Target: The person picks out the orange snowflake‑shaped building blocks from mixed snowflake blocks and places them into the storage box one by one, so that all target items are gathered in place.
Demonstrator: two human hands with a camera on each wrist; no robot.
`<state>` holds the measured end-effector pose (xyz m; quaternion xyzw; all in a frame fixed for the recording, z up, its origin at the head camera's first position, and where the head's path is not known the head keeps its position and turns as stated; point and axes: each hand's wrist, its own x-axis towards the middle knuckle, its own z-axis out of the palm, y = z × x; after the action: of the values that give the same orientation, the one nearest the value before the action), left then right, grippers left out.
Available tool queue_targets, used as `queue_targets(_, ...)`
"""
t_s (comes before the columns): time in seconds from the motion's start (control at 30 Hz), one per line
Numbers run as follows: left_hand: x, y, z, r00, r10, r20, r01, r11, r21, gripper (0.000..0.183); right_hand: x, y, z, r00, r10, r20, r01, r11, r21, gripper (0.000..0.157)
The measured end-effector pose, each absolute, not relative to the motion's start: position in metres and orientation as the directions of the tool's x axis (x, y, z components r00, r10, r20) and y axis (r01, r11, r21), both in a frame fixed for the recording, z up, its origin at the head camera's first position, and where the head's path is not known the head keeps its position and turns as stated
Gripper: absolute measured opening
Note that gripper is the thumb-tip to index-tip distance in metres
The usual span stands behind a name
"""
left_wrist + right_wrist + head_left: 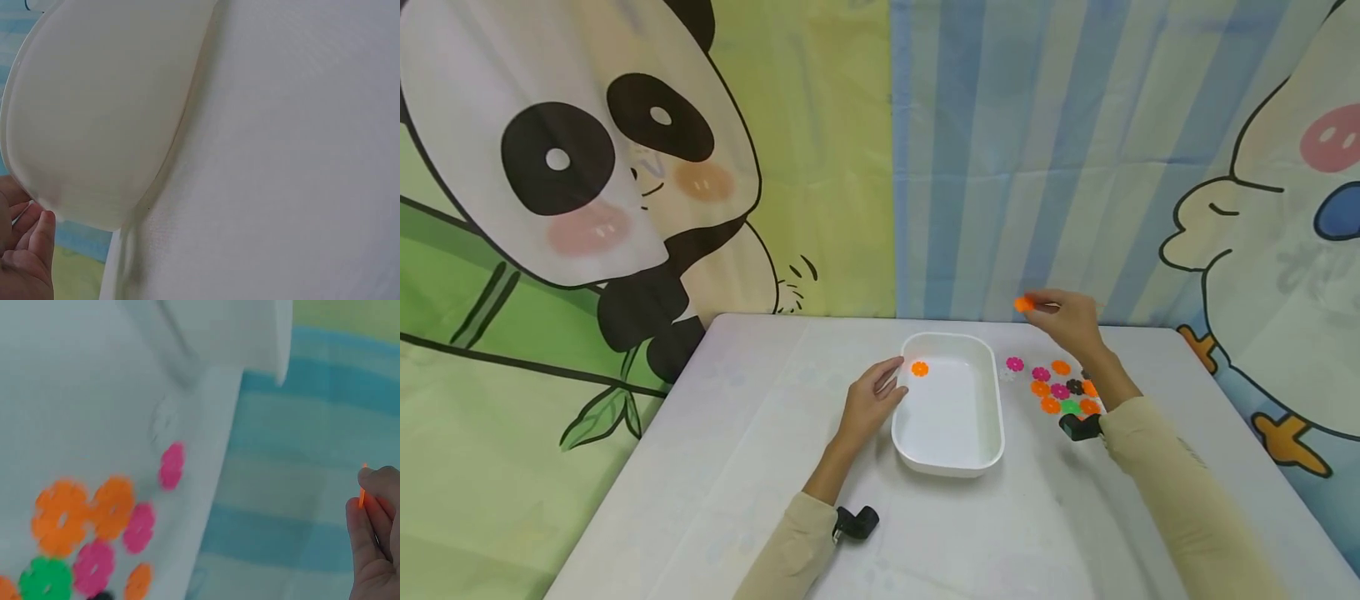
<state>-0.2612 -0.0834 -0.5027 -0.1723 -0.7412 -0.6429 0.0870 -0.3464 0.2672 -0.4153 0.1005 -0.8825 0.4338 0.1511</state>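
My right hand (1067,321) is raised above the far edge of the table, pinching an orange flower-shaped disc (1023,305) between thumb and fingertips. Its thin edge shows in the right wrist view. At the left rim of a white plastic basin (947,462) is my left hand (867,404), fingers and thumb bent at the rim. Another orange flower-shaped disc (920,368) lies inside the basin, near its far left corner. Right of the basin, several loose discs lie on the table, among them a pink disc (1015,364), a green disc (1070,407) and a black disc (1075,387).
The basin stands on a white-covered table (715,467). A cartoon-printed curtain (820,167) hangs behind the table's far edge. A pale clear disc (1007,375) lies close to the basin's right side. Small black cameras (856,523) are worn on both wrists.
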Motion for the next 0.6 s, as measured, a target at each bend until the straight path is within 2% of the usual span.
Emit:
queue_targets(0.33, -0.244, -0.083, -0.475, -0.912, 0.18, 0.37, 0.389, 0.086, 0.917, 0.049, -0.344, 0.193, -0.394, -0.887, -0.158, 0.434, -0.456, 0.453, -0.766, 0.032)
queue_targets(0.6, -0.258, -0.083, -0.499, -0.921, 0.146, 0.36, 0.377, 0.113, 0.919, 0.051, -0.343, 0.144, -0.398, -0.804, -0.264, 0.533, -0.595, 0.347, -0.725, 0.03)
